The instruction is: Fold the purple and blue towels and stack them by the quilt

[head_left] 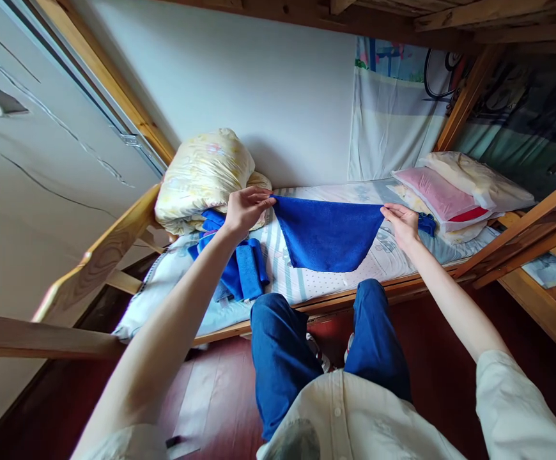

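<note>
towel (328, 233): blue, in the air over the bed, spread between both hands. Lower edge hangs to a rounded point low over the mattress; can't tell if it touches.
left hand (247, 211): fingers closed, pinching the towel's left top corner.
right hand (402, 223): pinching the right top corner at about the same height.
why this hold: corners level and pulled apart, so the top edge is taut and the weight of the cloth flattens the rest. The tapering shape suggests the cloth is doubled; that is my read, not certain.
stack (247, 271): folded blue cloths on the bed under the left forearm, near the towel but apart from it.
blue cloth (426, 223): a bit more lies just beyond the right hand, against the pillows.
quilt (206, 176): yellow bundle at the bed's left end by the wall, away from the hands.
pillows (450, 191): piled at the right end.
bed (301, 286): striped sheet, wooden frame. The person stands close to its edge, with both hands over the middle.
</note>
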Tool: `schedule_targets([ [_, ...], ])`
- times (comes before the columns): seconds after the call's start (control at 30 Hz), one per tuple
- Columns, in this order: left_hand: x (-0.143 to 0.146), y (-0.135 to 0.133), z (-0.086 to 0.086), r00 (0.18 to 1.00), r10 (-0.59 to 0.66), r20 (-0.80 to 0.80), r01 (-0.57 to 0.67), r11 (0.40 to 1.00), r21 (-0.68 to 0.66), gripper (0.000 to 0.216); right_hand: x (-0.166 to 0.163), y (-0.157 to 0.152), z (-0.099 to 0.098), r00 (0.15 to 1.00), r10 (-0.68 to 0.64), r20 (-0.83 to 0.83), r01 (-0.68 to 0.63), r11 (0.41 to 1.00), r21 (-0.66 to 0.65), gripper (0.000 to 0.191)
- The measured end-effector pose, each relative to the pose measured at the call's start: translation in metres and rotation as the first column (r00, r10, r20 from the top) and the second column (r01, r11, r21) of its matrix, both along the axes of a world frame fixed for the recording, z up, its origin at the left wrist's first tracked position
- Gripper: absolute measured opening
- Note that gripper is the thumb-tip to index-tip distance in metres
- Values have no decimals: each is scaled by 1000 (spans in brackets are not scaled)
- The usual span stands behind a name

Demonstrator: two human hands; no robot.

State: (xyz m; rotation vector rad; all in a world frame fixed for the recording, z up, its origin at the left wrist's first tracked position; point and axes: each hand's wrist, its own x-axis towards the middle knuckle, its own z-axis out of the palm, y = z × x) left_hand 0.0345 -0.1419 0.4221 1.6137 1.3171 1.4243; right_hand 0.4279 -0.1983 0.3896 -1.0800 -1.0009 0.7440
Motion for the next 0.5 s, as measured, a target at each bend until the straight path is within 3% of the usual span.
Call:
schedule_targets([
  [0.23,-10,-30,-10,996,-72,58,78,989,-127,54,11,-23,-1,997,71,-16,-72,994,-80,47],
  [0.5,-21,-50,-53,990,-127,53,137,934,-329,65,21,-37,-26,984,177,5,-167,941,-295,49],
])
